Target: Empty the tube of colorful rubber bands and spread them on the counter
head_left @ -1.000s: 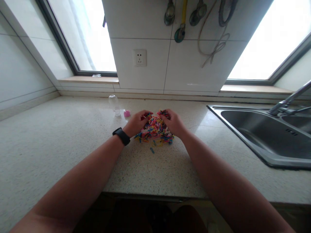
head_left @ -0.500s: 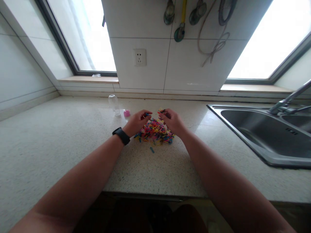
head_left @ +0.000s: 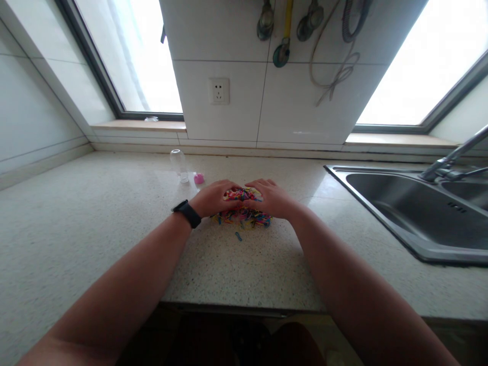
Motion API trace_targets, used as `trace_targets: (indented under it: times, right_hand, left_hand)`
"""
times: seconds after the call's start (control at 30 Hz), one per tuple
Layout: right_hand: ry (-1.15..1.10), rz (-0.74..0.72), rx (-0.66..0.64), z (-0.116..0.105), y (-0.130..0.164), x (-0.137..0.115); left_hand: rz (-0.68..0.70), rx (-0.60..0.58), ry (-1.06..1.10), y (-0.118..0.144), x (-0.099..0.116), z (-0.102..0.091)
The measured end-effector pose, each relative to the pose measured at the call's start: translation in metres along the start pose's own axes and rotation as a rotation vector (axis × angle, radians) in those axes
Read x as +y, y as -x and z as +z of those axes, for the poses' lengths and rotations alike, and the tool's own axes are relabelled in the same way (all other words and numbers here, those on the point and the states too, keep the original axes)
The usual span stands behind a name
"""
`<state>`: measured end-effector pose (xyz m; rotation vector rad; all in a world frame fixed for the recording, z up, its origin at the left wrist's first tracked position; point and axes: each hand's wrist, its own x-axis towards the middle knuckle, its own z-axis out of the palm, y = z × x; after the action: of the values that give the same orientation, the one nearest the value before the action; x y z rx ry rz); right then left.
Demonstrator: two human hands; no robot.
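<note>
Heap of tiny multicoloured rubber bands (head_left: 244, 213) on speckled stone worktop (head_left: 95, 218); my left hand (head_left: 213, 198) and right hand (head_left: 271, 199) cup it, fingers curled around the top, one blue band (head_left: 238, 236) just beside.

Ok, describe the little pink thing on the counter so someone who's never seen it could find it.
Start at the wall socket and drop down to the counter. A clear bottle lies there; the pink cap sits just right of it, behind the left hand. It is one solid pink piece, unlike the multicoloured pile.
</note>
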<state>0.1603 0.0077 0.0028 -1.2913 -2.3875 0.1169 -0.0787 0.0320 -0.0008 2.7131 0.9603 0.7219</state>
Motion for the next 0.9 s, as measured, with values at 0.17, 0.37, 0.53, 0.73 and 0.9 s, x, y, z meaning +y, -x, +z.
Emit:
trace_targets:
  times: [0.17, 0.37, 0.53, 0.73, 0.9]
  right_hand:
    - [0.09, -0.014, -0.185, 0.002, 0.005, 0.0]
    - [0.104, -0.035, -0.192, 0.01, 0.002, 0.002]
    - [0.042, -0.067, -0.153, 0.014, -0.002, -0.001]
    - [-0.016, -0.055, -0.072, 0.016, -0.006, -0.007]
    - [-0.086, 0.049, 0.055, 0.016, -0.01, -0.006]
  left_hand:
    - [0.05, -0.172, -0.087, 0.004, 0.0, -0.005]
    - [0.014, -0.233, -0.081, 0.004, -0.001, -0.002]
    - [-0.015, -0.229, -0.018, 0.001, -0.001, 0.001]
    - [0.016, -0.118, -0.02, -0.003, 0.0, 0.011]
    - [-0.004, 0.033, 0.041, -0.006, 0.001, 0.012]
